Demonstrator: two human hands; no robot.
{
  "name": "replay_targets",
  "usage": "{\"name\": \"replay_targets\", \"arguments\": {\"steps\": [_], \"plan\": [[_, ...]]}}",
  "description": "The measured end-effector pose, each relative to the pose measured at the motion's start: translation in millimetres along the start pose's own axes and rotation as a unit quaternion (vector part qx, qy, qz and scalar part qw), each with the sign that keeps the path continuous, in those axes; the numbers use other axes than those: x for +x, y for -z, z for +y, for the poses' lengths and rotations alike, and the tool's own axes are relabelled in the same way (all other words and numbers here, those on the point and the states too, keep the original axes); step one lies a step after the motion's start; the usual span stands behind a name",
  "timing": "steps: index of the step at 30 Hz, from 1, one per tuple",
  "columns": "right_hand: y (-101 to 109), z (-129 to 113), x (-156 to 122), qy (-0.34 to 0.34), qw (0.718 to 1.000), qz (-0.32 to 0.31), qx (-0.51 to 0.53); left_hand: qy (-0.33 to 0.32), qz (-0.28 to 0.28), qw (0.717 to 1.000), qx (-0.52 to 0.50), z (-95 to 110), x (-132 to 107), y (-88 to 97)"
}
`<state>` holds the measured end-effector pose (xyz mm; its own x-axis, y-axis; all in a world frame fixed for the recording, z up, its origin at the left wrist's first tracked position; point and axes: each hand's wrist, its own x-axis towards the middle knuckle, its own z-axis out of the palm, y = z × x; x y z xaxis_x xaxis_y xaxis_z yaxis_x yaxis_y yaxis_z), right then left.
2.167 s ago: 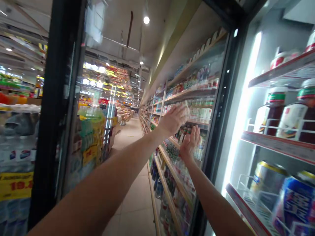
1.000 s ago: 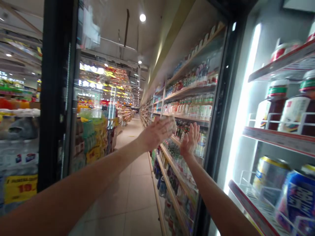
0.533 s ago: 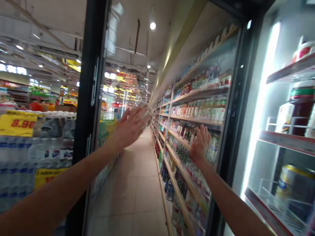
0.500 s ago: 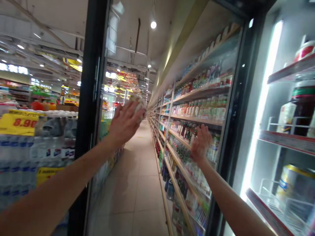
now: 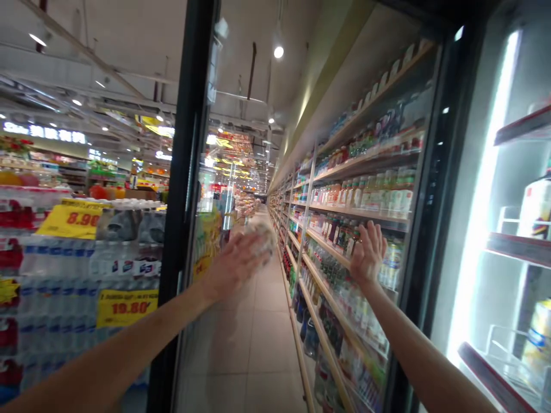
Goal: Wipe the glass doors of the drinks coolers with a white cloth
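Observation:
I face an open glass fridge door (image 5: pixel 241 115) with a black frame (image 5: pixel 186 172). My left hand (image 5: pixel 232 267) reaches out to the glass, blurred by motion, its fingers closed over a pale crumpled cloth (image 5: pixel 260 241). My right hand (image 5: pixel 368 252) lies flat on the glass near the door's right edge, fingers spread, holding nothing. A long aisle of drink shelves (image 5: pixel 344 172) shows through the glass.
At the right the lit fridge interior has red-edged shelves (image 5: pixel 516 244) with a bottle (image 5: pixel 536 206) and a can (image 5: pixel 538 338). Left of the door stand stacked packs of water bottles (image 5: pixel 64 275) with yellow price tags (image 5: pixel 71 221).
My left hand with the cloth has swept left and then down across the glass. My right hand has stayed flat on the glass. The view has turned left.

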<state>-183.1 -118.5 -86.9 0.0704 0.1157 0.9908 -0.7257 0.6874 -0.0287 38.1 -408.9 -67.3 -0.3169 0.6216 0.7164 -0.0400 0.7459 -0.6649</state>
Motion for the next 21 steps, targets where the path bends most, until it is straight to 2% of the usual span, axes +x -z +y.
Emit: {"name": "replay_targets", "arguments": {"steps": [1,2,3,6,7,8,11,12,13,15,16,17,18,21], "plan": [[0.0,0.2,-0.3,0.003,1.000,0.003,0.001,-0.072,-0.020,0.997,-0.014,6.5,-2.5,-1.7],[0.0,0.3,-0.5,0.005,1.000,0.006,0.002,-0.113,-0.031,0.993,-0.021,11.1,-3.4,-3.4],[0.0,0.3,-0.6,0.006,1.000,0.007,0.001,-0.112,-0.032,0.993,-0.020,13.5,-2.5,-4.7],[0.5,-0.1,-0.3,0.006,1.000,0.005,-0.003,0.045,0.011,0.999,0.018,14.7,6.9,-7.2],[0.9,-0.4,0.0,0.005,1.000,0.004,-0.003,0.064,0.017,0.998,0.022,16.1,10.0,-8.1],[1.3,-0.8,0.3,0.005,1.000,0.003,-0.003,0.043,0.013,0.999,0.015,18.9,12.5,-9.2],[2.5,-2.2,1.6,0.004,1.000,0.006,0.004,-0.125,-0.029,0.991,-0.029,30.8,17.7,-13.4],[2.8,-2.7,2.0,0.004,1.000,0.006,0.008,-0.139,-0.036,0.989,-0.034,33.8,20.3,-14.5],[3.2,-3.2,2.3,0.003,1.000,0.006,0.011,-0.111,-0.034,0.993,-0.028,35.9,23.6,-15.4],[3.7,-3.9,2.7,-0.008,1.000,0.002,0.013,0.009,-0.013,1.000,-0.003,40.0,31.5,-17.3],[3.9,-4.0,2.7,-0.014,1.000,0.000,0.012,0.048,-0.005,0.999,0.005,43.7,34.9,-18.7],[4.0,-4.1,2.6,-0.017,1.000,-0.003,0.011,0.051,-0.004,0.999,0.005,49.3,37.4,-20.6],[4.1,-4.0,2.5,-0.017,1.000,-0.005,0.011,0.016,-0.008,1.000,-0.004,56.5,38.9,-23.1],[3.8,-3.2,1.7,-0.012,1.000,-0.006,0.015,-0.140,-0.035,0.988,-0.047,79.1,43.0,-32.2]]}}
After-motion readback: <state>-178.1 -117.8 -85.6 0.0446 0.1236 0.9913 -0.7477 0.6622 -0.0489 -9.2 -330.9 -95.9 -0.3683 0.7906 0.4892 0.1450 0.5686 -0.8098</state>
